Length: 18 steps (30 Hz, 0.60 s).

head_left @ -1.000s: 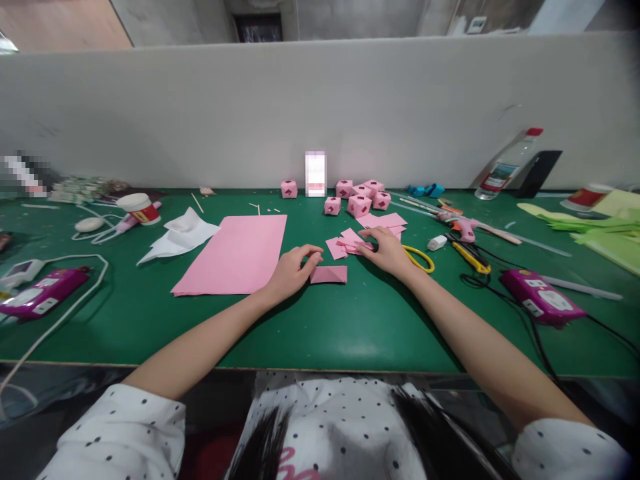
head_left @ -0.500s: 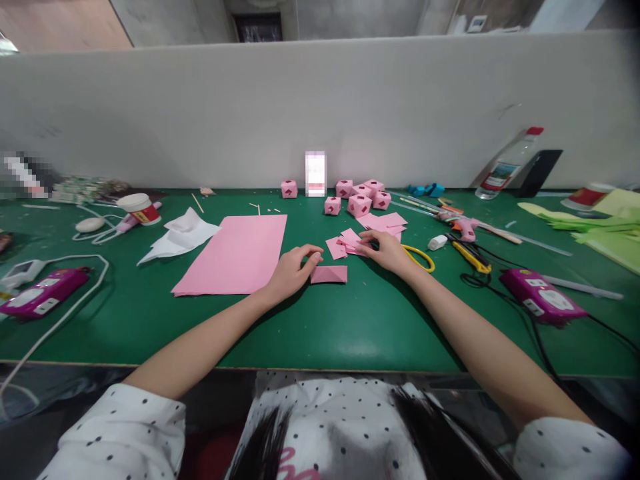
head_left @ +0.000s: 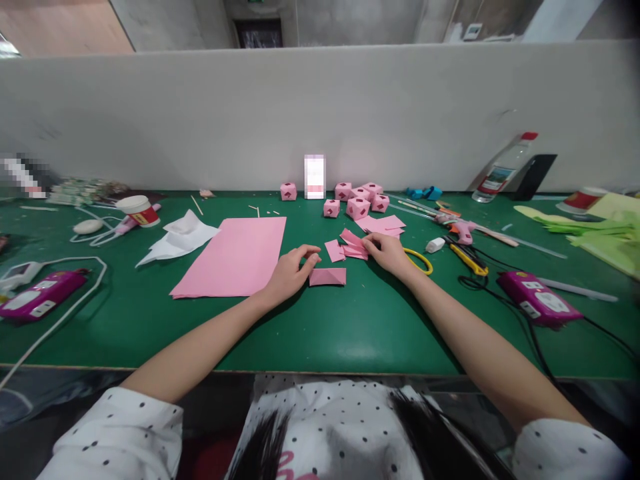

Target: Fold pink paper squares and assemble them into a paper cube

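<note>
Head view: the left hand point(head_left: 291, 273), grip released, rests at the left end of a folded pink strip point(head_left: 328, 277) on the green counter point(head_left: 320, 337); the right hand point(head_left: 389, 253) touches small pink slips point(head_left: 355, 253) beyond it, whether its grip clasps one cannot be told. Pink cubes point(head_left: 359, 207) stand behind.

Sheets point(head_left: 235, 257) left of paper pieces point(head_left: 354, 253), cubes point(head_left: 359, 209) behind, on table point(head_left: 320, 337)

Red-capped bottle point(head_left: 501, 175) by the grey partition point(head_left: 240, 120)
</note>
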{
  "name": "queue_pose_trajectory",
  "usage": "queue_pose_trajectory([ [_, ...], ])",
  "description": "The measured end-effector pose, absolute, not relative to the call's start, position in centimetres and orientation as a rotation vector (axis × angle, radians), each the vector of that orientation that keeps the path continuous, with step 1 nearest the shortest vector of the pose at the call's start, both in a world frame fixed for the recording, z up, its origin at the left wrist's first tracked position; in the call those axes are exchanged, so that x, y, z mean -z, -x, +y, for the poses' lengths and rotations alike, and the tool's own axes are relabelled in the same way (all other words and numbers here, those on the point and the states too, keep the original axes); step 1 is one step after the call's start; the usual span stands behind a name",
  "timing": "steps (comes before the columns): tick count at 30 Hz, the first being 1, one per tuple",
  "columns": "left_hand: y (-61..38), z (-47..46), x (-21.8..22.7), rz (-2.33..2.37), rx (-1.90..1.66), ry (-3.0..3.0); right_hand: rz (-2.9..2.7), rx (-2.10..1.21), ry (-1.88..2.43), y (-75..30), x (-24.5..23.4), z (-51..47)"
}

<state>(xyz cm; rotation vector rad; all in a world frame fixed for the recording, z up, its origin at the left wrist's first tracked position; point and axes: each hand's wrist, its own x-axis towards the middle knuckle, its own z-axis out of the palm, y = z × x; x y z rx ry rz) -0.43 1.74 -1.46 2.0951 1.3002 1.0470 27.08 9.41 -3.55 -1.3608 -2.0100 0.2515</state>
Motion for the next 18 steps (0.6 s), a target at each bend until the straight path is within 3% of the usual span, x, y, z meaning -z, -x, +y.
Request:
queue_pose_trajectory([
  [4,0.5,1.7,1.4,1.277,-1.104,-2.073,-1.927,0.014,1.367,-25.7,2.6,7.7],
  [11,0.4,2.1,1.7,1.165,-1.272,-1.905,-2.013,-0.049,1.060,-21.6,1.7,3.3],
  [18,0.1,1.9,1.5,1.045,-1.314,-1.843,-2.168,0.192,0.901,-20.6,1.7,1.8],
])
